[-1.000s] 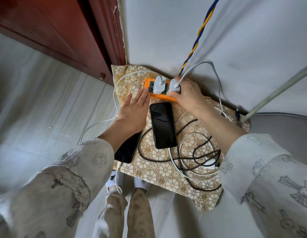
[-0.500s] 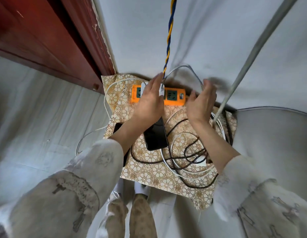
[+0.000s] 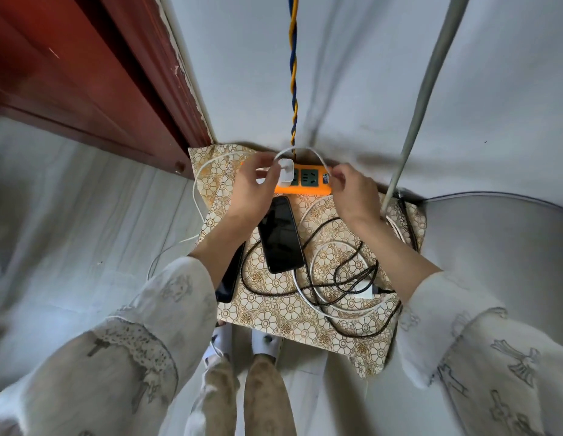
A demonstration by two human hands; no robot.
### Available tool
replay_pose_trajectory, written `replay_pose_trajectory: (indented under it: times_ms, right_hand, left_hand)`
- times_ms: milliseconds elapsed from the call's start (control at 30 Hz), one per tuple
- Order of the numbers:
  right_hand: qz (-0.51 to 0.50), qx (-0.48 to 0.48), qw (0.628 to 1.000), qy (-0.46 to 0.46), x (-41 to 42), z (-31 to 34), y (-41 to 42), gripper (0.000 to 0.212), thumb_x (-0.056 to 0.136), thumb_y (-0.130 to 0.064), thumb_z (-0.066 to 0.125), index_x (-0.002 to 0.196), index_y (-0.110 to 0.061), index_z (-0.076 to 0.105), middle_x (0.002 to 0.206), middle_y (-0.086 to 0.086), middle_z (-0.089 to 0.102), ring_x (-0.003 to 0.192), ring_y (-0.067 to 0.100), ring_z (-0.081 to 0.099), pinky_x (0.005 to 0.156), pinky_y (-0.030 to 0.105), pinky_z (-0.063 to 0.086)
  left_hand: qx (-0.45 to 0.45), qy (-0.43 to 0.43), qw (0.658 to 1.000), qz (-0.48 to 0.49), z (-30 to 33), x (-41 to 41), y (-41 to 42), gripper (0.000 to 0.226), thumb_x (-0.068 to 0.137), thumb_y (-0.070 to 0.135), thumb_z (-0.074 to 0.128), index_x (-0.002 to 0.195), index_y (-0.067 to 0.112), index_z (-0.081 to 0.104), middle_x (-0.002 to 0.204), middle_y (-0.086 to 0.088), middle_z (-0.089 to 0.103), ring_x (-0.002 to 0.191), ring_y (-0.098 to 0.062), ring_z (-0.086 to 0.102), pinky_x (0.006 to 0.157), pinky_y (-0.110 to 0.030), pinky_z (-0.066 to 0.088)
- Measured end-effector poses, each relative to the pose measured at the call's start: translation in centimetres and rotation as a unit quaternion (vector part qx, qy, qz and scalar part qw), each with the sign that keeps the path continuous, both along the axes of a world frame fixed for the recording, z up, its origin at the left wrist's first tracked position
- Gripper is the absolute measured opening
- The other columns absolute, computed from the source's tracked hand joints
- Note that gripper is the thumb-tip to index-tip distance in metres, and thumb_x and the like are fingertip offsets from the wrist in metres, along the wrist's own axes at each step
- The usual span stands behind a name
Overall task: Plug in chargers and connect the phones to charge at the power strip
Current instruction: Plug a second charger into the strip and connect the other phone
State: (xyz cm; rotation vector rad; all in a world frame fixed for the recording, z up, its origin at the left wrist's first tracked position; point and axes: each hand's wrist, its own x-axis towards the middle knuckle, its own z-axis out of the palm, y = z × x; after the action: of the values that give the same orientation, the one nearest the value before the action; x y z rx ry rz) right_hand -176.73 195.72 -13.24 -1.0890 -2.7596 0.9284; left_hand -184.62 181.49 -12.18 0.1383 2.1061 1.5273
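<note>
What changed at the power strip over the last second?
The right hand let go of the white charger on the orange power strip and moved right; it now pinches the white cable. The left hand came off the cloth to the charger. Both phones and the coiled cables stayed put.

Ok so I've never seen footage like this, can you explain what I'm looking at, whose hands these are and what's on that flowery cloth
No robot here: a person wears one camera on the head, looking down at their own arms and feet. The left hand is at a white charger sitting in the orange power strip. The right hand pinches the white cable that arcs over from that charger. On the patterned cloth lie a dark phone, a second phone partly under the left forearm, tangled black cables and white ones, and another white charger.
</note>
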Motion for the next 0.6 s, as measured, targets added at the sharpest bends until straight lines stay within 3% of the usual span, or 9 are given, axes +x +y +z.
replay_pose_trajectory:
  times_ms: [67,100,133,167,200,267,333,467,600]
  right_hand:
    - [-0.058,-0.116,0.991,0.022,0.3,1.3,-1.1,0.017,0.09,-0.01,0.054,0.099,-0.002,0.066,0.094,0.016,0.071,0.075,0.019,0.06,0.058,0.006,0.041]
    - [-0.078,-0.172,0.981,0.036,0.4,2.1,-1.8,0.014,0.088,-0.009,0.055,0.093,-0.004,0.067,0.091,0.018,0.071,0.073,0.024,0.063,0.065,0.011,0.049]
    - [-0.089,-0.221,0.97,0.047,0.3,3.1,-2.4,0.012,0.087,-0.009,0.057,0.086,-0.006,0.068,0.088,0.02,0.071,0.074,0.031,0.065,0.073,0.026,0.056]
    - [-0.09,-0.265,0.958,0.058,0.3,4.1,-3.1,0.01,0.087,-0.009,0.058,0.082,-0.01,0.067,0.087,0.021,0.071,0.074,0.035,0.066,0.073,0.038,0.057]
    - [-0.086,-0.306,0.946,0.071,0.3,5.1,-3.6,0.01,0.086,-0.009,0.06,0.08,-0.014,0.066,0.087,0.021,0.07,0.071,0.032,0.067,0.069,0.04,0.057]
    - [-0.072,-0.378,0.918,0.092,0.3,6.8,-4.7,0.01,0.085,-0.009,0.061,0.081,-0.018,0.064,0.086,0.015,0.071,0.063,0.019,0.069,0.059,0.03,0.059]
    - [-0.058,-0.419,0.901,0.097,0.2,8.1,-5.6,0.007,0.084,-0.009,0.062,0.086,-0.015,0.066,0.081,0.008,0.07,0.06,0.014,0.069,0.056,0.025,0.058]
    - [-0.047,-0.394,0.913,0.098,-0.2,9.8,-6.4,0.015,0.083,-0.008,0.064,0.096,-0.002,0.067,0.081,0.011,0.068,0.058,0.015,0.065,0.058,0.025,0.058]
    - [-0.014,-0.273,0.958,0.083,0.3,9.6,-6.0,0.02,0.088,-0.018,0.059,0.094,-0.001,0.068,0.086,0.015,0.07,0.07,0.022,0.064,0.071,0.035,0.057]
  left_hand:
    - [-0.017,-0.032,0.999,0.018,0.2,0.9,-1.1,0.025,0.092,0.013,0.05,0.117,0.015,0.052,0.1,0.008,0.058,0.088,0.0,0.055,0.074,-0.013,0.047]
    - [-0.034,-0.052,0.998,0.008,0.3,1.7,-1.8,0.028,0.091,0.009,0.049,0.119,0.013,0.051,0.102,0.006,0.06,0.093,-0.005,0.057,0.078,-0.016,0.047]
    - [-0.049,-0.075,0.996,-0.02,0.3,2.5,-2.6,0.031,0.091,0.005,0.049,0.121,0.011,0.051,0.105,0.004,0.062,0.099,-0.009,0.058,0.083,-0.018,0.047]
    - [-0.055,-0.101,0.991,-0.063,0.5,3.5,-3.3,0.034,0.09,0.002,0.048,0.124,0.01,0.051,0.11,0.003,0.062,0.106,-0.012,0.057,0.088,-0.019,0.046]
    - [-0.05,-0.13,0.984,-0.107,0.6,4.4,-3.8,0.038,0.09,0.001,0.047,0.127,0.009,0.049,0.117,0.001,0.06,0.113,-0.014,0.055,0.095,-0.023,0.044]
    - [-0.021,-0.175,0.971,-0.158,1.3,5.9,-4.5,0.044,0.09,0.001,0.049,0.133,0.01,0.044,0.129,-0.001,0.055,0.121,-0.016,0.05,0.106,-0.032,0.038]
    - [0.023,-0.191,0.967,-0.169,2.0,6.6,-4.6,0.041,0.09,0.004,0.052,0.129,0.012,0.049,0.124,0.002,0.058,0.114,-0.011,0.054,0.104,-0.033,0.041]
    - [0.087,-0.218,0.963,-0.134,3.5,6.6,-4.4,0.016,0.09,0.008,0.054,0.101,0.01,0.065,0.1,-0.002,0.069,0.09,-0.005,0.066,0.083,-0.021,0.054]
    - [0.101,-0.206,0.97,-0.086,4.7,6.2,-4.8,0.015,0.092,0.008,0.049,0.089,0.008,0.064,0.086,-0.007,0.07,0.078,-0.012,0.07,0.075,-0.023,0.057]
